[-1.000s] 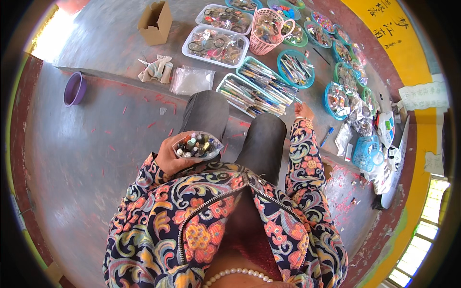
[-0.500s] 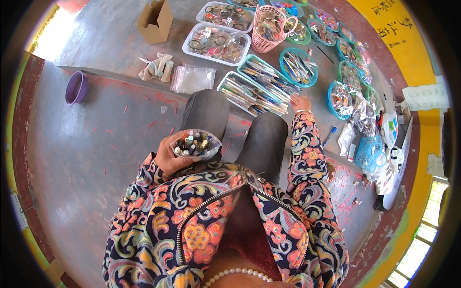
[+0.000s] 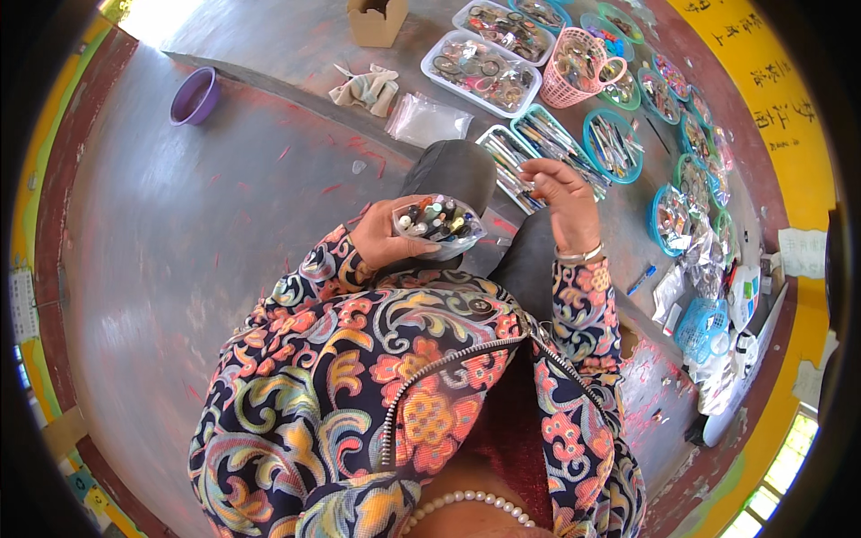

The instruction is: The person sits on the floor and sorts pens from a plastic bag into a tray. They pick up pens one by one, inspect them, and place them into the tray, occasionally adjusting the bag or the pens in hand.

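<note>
A clear plastic bag [image 3: 465, 238] full of upright pens rests in my left hand [image 3: 387, 237], its fingers wrapped round the side above my lap. My right hand [image 3: 570, 211] is raised over my right knee, palm turned toward the bag. Its fingers are bent toward the thumb; whether a pen is between them I cannot make out. Beyond that hand lie a white tray [image 3: 505, 170] and a teal tray [image 3: 558, 142], both filled with pens. A round teal basket [image 3: 614, 146] of pens stands to their right.
Clear plastic packets [image 3: 429, 120] and a crumpled cloth glove [image 3: 368, 90] lie by the step edge. Farther back stand a cardboard box [image 3: 377, 22], white trays of trinkets [image 3: 482, 73] and a pink basket [image 3: 574, 70]. A purple bowl [image 3: 195, 97] sits left; a blue pen [image 3: 641, 279] lies right.
My right hand has lifted off the pen trays and come back toward me and the bag. My left hand still holds the bag. The whole view has shifted, with things now farther right.
</note>
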Motion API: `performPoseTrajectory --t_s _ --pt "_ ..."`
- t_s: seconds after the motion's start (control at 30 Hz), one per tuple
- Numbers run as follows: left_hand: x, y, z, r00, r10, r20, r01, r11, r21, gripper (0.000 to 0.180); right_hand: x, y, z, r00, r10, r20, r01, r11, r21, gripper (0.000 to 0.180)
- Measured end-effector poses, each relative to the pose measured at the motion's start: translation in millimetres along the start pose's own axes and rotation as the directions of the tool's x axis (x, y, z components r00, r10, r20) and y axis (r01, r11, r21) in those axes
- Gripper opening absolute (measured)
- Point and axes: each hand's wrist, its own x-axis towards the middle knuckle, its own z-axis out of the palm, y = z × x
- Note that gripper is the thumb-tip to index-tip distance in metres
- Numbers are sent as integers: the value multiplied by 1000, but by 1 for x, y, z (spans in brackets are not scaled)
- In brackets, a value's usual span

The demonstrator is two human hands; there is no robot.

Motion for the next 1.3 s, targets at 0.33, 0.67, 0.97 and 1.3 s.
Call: performPoseTrajectory --t_s 0.33,0.67,0.97,1.3 --pt "-1 -6 -5 995 73 71 -78 994 73 52 -16 -35 82 799 -302 520 576 635 -515 21" --pt "1 5 1 995 91 49 -102 945 312 63 -18 -41 93 791 -293 536 604 514 -610 16" --pt "1 4 2 992 126 7 -122 949 292 58 -20 -41 92 859 -402 317 503 776 -380 12" --pt "4 -6 -2 992 125 -27 -116 967 226 54 -13 -58 16 905 -217 -366 394 753 527 22"
